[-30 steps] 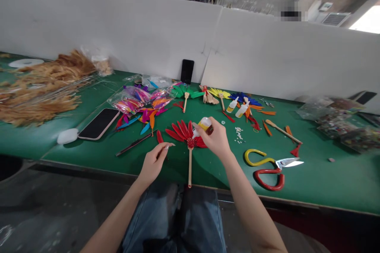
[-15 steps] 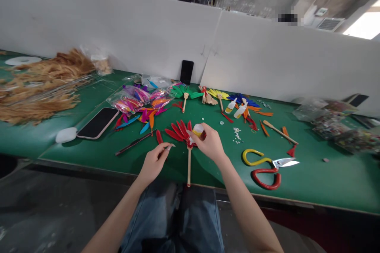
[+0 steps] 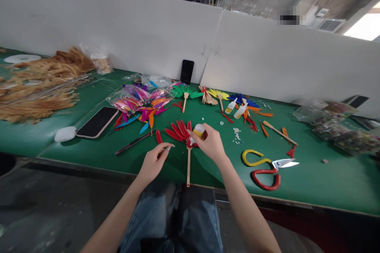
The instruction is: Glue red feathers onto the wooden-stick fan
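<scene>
A red feather fan (image 3: 180, 131) on a wooden stick (image 3: 188, 166) lies on the green table (image 3: 311, 178) in front of me. My right hand (image 3: 211, 143) grips a small glue bottle (image 3: 198, 131) tipped with its nozzle down at the fan's hub. My left hand (image 3: 154, 161) hovers left of the stick, fingers pinched on something small I cannot make out. A single red feather (image 3: 159, 136) lies just beyond it.
Scissors with a yellow and a red handle (image 3: 264, 168) lie to the right. A phone (image 3: 97, 122), a white case (image 3: 65, 133), bags of coloured feathers (image 3: 139, 101), finished fans (image 3: 219, 97), glue bottles (image 3: 237, 108) and straw bundles (image 3: 41, 87) fill the back and left.
My right hand has lowered the glue bottle from above the fan down to its hub. The left hand has stayed put.
</scene>
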A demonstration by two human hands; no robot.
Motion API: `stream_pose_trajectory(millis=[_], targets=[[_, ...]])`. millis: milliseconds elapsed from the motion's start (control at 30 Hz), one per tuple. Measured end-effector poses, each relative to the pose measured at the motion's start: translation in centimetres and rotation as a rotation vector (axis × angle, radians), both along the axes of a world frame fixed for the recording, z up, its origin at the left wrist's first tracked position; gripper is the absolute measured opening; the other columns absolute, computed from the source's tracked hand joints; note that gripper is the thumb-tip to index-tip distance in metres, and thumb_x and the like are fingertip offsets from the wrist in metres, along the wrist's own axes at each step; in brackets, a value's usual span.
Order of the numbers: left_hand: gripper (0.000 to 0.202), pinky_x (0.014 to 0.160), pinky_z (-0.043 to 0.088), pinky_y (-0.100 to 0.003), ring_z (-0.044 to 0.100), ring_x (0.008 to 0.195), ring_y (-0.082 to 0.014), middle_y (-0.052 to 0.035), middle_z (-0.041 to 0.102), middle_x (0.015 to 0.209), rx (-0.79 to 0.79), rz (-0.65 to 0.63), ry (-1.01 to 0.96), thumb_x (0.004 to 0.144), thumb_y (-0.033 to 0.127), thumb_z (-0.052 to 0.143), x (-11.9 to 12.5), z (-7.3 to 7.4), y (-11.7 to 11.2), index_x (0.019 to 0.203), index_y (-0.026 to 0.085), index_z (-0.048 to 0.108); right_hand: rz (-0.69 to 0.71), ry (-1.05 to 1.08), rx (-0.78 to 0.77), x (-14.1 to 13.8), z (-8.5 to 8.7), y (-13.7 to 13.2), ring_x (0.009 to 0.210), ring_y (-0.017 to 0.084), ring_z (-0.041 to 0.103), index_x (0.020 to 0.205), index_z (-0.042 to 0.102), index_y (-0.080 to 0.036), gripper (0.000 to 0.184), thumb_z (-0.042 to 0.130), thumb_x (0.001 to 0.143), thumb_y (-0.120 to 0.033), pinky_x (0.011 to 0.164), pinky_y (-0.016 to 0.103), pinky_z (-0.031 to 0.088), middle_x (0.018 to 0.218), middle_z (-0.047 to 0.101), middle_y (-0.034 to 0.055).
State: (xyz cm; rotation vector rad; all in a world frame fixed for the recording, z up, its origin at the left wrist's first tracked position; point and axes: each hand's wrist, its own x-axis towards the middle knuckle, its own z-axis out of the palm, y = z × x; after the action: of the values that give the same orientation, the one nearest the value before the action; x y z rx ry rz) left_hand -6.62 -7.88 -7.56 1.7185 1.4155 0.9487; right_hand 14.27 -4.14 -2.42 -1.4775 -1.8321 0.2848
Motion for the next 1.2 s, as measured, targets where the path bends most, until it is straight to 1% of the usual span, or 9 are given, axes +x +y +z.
stream_pose_trajectory(millis=[133,333,500,667,800,1033,1200], targets=[[0.031,0.049,0.031,-0.022,0.042,0.050,-0.0125,0.0026,0.052,0.060,-0.010,-0.001,0.002,0.090,0.039,0.044,0.00,-0.05,-0.01,0.102,0.020,0.065,0.018,0.002,-0.024,-0.17,-0.08,0.06,0.048,0.012,0.040,0.062,0.030,-0.024,0.044,0.058,0.078,-0.053,0.047,0.024,0.028,0.053,0.040,-0.0054],[0.031,0.050,0.032,-0.022,0.043,0.050,-0.0123,0.0024,0.053,0.060,-0.019,0.001,-0.008,0.090,0.039,0.044,0.02,0.16,-0.11,0.101,0.020,0.065,-0.035,-0.001,-0.004,0.35,-0.18,0.13,0.048,0.012,0.040,0.061,0.030,-0.024,0.043,0.057,0.080,-0.052,0.047,0.024,0.027,0.053,0.039,-0.0053],[0.030,0.050,0.033,-0.022,0.045,0.053,-0.0127,0.0015,0.056,0.063,-0.010,0.004,-0.006,0.089,0.038,0.044,0.04,0.15,-0.06,0.101,0.020,0.066,0.007,-0.006,-0.026,0.05,-0.34,0.09,0.047,0.011,0.039,0.061,0.029,-0.024,0.044,0.058,0.079,-0.052,0.047,0.024,0.028,0.054,0.039,-0.0057],[0.030,0.048,0.030,-0.021,0.040,0.048,-0.0109,0.0034,0.049,0.058,-0.012,-0.005,-0.032,0.089,0.038,0.044,0.02,0.13,-0.08,0.101,0.019,0.065,-0.047,0.004,0.007,0.21,-0.56,0.21,0.048,0.011,0.039,0.060,0.032,-0.023,0.043,0.057,0.080,-0.052,0.047,0.023,0.027,0.053,0.039,-0.0056],[0.030,0.048,0.029,-0.021,0.040,0.049,-0.0106,0.0041,0.047,0.058,-0.020,-0.003,-0.051,0.089,0.038,0.045,-0.04,0.01,-0.11,0.102,0.019,0.065,-0.063,0.031,0.001,0.56,-0.49,0.26,0.048,0.011,0.040,0.061,0.035,-0.023,0.043,0.057,0.080,-0.054,0.047,0.024,0.028,0.053,0.040,-0.0056],[0.030,0.050,0.031,-0.021,0.042,0.051,-0.0110,0.0031,0.052,0.061,-0.022,0.005,-0.041,0.089,0.038,0.045,0.06,-0.04,0.01,0.101,0.020,0.065,-0.032,0.020,0.007,-0.13,-0.64,0.30,0.048,0.011,0.038,0.061,0.030,-0.023,0.045,0.057,0.079,-0.055,0.047,0.024,0.027,0.054,0.038,-0.0057],[0.030,0.049,0.030,-0.022,0.041,0.050,-0.0108,0.0034,0.050,0.060,-0.016,0.005,-0.037,0.089,0.037,0.045,0.05,0.07,-0.05,0.100,0.019,0.066,-0.049,-0.019,0.026,-0.10,-0.81,0.43,0.048,0.012,0.039,0.061,0.031,-0.024,0.045,0.055,0.079,-0.057,0.048,0.024,0.028,0.055,0.039,-0.0052]])
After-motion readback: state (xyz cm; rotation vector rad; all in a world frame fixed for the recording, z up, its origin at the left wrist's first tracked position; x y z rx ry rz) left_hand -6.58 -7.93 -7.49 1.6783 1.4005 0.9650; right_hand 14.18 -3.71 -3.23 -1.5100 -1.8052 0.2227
